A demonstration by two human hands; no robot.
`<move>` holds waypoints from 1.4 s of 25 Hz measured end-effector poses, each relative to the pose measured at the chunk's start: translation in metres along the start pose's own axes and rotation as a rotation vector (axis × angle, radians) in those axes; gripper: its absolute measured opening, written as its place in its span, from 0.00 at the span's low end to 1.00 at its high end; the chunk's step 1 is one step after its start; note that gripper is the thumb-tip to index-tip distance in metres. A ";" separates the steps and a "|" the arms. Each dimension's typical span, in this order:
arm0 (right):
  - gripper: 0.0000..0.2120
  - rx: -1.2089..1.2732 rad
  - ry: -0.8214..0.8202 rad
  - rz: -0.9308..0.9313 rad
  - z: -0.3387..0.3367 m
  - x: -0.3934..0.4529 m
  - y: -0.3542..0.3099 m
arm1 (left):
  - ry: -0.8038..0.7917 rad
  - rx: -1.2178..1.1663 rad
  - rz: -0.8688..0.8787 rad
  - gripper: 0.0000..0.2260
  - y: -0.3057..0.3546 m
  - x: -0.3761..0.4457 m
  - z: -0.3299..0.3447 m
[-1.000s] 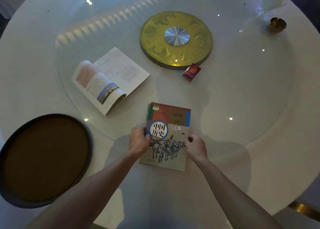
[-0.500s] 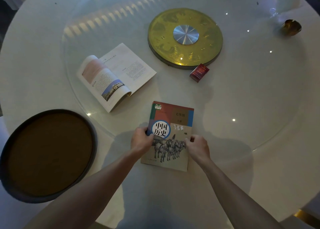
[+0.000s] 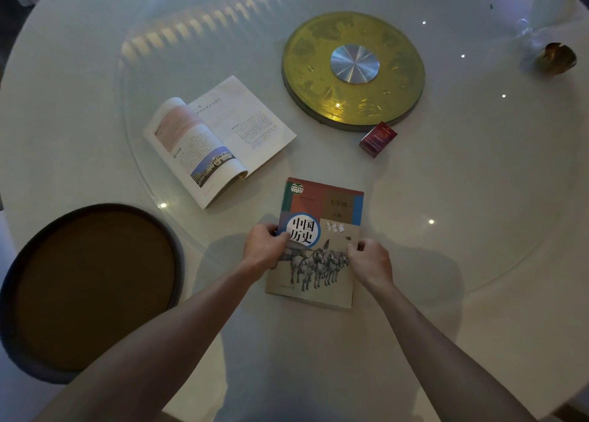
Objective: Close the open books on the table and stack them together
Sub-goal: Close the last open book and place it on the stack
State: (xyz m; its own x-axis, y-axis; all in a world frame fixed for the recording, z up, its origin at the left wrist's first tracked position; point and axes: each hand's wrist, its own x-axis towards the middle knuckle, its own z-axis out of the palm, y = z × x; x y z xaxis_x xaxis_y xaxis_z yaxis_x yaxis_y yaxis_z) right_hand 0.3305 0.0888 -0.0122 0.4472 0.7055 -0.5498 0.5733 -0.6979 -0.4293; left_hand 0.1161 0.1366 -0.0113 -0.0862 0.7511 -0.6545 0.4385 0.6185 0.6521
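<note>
A round white tabletop (image 3: pixel 478 262) fills the view, a clear glass turntable (image 3: pixel 446 173) laid over its middle. At the near left edge sits a dark round tray (image 3: pixel 92 287) with a brown floor. Toward the far side, a gold disc (image 3: pixel 353 70) with a silver hub lies flat under the glass.

An open book (image 3: pixel 216 141) lies left of centre, pages up, its spine running from far left to near right, its left pages arching up in a curl. Just beside it, nearer the person, a closed book (image 3: pixel 318 246) lies cover up, its long axis running away from the person and leaning slightly right, the title end toward the tabletop's middle and the horse picture toward the person.

The left hand (image 3: pixel 263 248) has its grip curled on the closed book's left edge, thumb on the cover beside the round title badge, fingers tucked under. The right hand (image 3: pixel 369 260) pinches the right edge with a narrow, nearly closed grip, fingertips on the cover.

A small red box (image 3: pixel 377 139) rests beside the gold disc's near rim, well apart from both books. A little brass dish (image 3: pixel 556 58) sits at the far right.
</note>
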 end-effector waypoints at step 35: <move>0.28 0.344 -0.272 0.112 0.131 0.018 -0.193 | 0.283 -0.042 0.209 0.08 -0.065 0.007 -0.144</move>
State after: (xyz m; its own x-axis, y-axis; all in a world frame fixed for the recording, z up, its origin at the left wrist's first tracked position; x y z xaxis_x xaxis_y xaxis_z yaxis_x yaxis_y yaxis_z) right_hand 0.1379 0.2205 -0.0327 0.2706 0.5975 -0.7548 0.2494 -0.8008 -0.5445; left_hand -0.0423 0.1350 -0.0034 -0.2451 0.8932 -0.3771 0.4358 0.4489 0.7801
